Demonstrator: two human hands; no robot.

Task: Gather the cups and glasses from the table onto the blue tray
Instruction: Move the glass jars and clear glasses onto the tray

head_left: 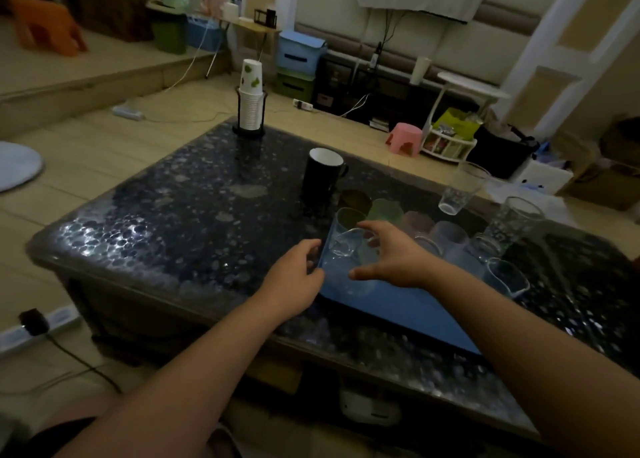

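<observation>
Table (194, 215): dark and glossy with a pebbled pattern; everything below stands on it.
Tray (398, 305): blue, flat on the table's near right part, its left edge just beside the left hand.
Left hand (294, 277): at the tray's left edge, fingers curled toward it; whether they actually clamp the rim cannot be told.
Right hand (391, 253): over the tray's far left corner, fingers spread and curved around a clear glass (346, 242), thumb low and forward; a firm grip cannot be told from the blur.
Clear glass: tilted, in the tray's left far corner, between the two hands.
Tinted cups: a row along the tray's far side, brown (355, 199), green (384, 209), pink (417, 222), pale (450, 235).
Other glasses: one low glass (507, 277) at the tray's right end; a patterned tumbler (512, 222) and a plain tumbler (457, 190) to the right, off the tray.
Mug (322, 177): black, white inside, upright on the table beyond the tray.
Paper cups (250, 97): stacked upside down in a black holder at the far edge, well apart from the tray.
</observation>
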